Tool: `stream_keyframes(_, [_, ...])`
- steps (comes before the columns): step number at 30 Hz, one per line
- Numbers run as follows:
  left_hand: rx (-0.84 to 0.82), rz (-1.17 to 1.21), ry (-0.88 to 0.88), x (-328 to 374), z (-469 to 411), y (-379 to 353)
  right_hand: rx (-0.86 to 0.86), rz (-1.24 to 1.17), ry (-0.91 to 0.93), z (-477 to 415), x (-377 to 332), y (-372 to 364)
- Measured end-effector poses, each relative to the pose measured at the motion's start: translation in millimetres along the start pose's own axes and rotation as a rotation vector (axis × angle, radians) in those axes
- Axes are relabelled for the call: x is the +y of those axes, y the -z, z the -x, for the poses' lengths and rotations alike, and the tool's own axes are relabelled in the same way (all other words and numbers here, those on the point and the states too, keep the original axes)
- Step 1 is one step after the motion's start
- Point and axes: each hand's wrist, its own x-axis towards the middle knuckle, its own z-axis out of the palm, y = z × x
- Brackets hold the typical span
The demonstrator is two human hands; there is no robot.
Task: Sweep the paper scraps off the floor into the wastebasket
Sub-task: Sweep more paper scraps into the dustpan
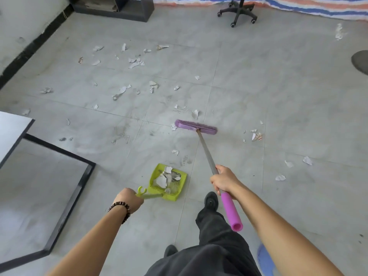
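left hand (128, 200) fingers grasp the green dustpan (157, 191), right hand (225, 181) fingers grasp the purple broom (196, 127) amid scattered paper scraps (153, 84).

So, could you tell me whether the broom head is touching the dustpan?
Apart. The head view shows the broom head well ahead of the dustpan, with a clear gap and one scrap between them.

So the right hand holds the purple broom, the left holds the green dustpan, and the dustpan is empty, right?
Not empty: the head view shows several paper scraps lying in the green dustpan. The rest holds: the right hand grips the purple broom, the left hand the dustpan's handle.
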Motion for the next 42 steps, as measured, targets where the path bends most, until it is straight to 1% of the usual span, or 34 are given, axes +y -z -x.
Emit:
stream_keyframes(3, [-0.001, 0.013, 0.043, 32.1, -10.7, 2.9, 0.016, 0.059, 0.036, -53.6, -36.6, 26.9])
stream_keyframes(7, [0.059, -0.032, 0.113, 60.0, -21.7, 11.7, 0.075, 0.136, 0.058, -134.8, -86.2, 50.9])
stream_keyframes(11, [0.085, -0.075, 0.173, 62.8, -29.1, 25.1, 0.057, 0.24, 0.06, -215.6, -113.1, 44.3])
stream_keyframes(14, [0.078, -0.047, 0.202, 54.6, -30.6, 33.3, 0.024, 0.288, 0.02, -241.3, -106.5, 26.1])
stream_keyframes(16, [0.065, -0.026, 0.212, 47.8, -32.4, 39.5, -0.013, 0.335, -0.031, -230.2, -90.4, 14.6])
stream_keyframes(20, [-0.007, -0.005, 0.185, 39.1, -44.1, 45.1, -0.131, 0.404, -0.16, -168.0, -34.5, -1.8])
stream_keyframes(21, [-0.026, -0.01, 0.173, 38.1, -46.1, 44.7, -0.154, 0.373, -0.225, -149.7, -19.2, -3.8])
stream_keyframes(23, [-0.048, -0.027, 0.151, 35.8, -47.9, 43.1, -0.195, 0.228, -0.399, -116.2, 5.0, -5.1])
stream_keyframes(24, [-0.053, -0.026, 0.142, 33.7, -48.4, 41.9, -0.199, 0.18, -0.45, -102.0, 13.9, -4.8])
stream_keyframes(25, [-0.06, -0.021, 0.134, 31.2, -48.6, 41.3, -0.179, 0.159, -0.461, -89.3, 19.6, -5.5])
stream_keyframes(29, [-0.089, -0.013, 0.105, 23.6, -54.8, 39.2, 0.002, 0.185, -0.323, -53.6, 21.4, -17.9])
stream_keyframes(32, [-0.107, -0.003, 0.081, 22.1, -59.8, 37.3, 0.045, 0.173, -0.238, -39.9, 18.2, -32.6])
stream_keyframes(35, [-0.12, 0.028, 0.071, 21.4, -66.0, 36.7, 0.098, 0.164, -0.19, -45.8, 9.6, -49.1])
stream_keyframes(39, [-0.102, 0.031, 0.074, 18.1, -67.2, 32.5, 0.147, 0.204, -0.195, -81.3, -6.6, -66.7])
stream_keyframes(42, [-0.081, 0.016, 0.069, 16.3, -67.4, 31.0, 0.104, 0.253, -0.245, -97.9, -8.4, -80.7])
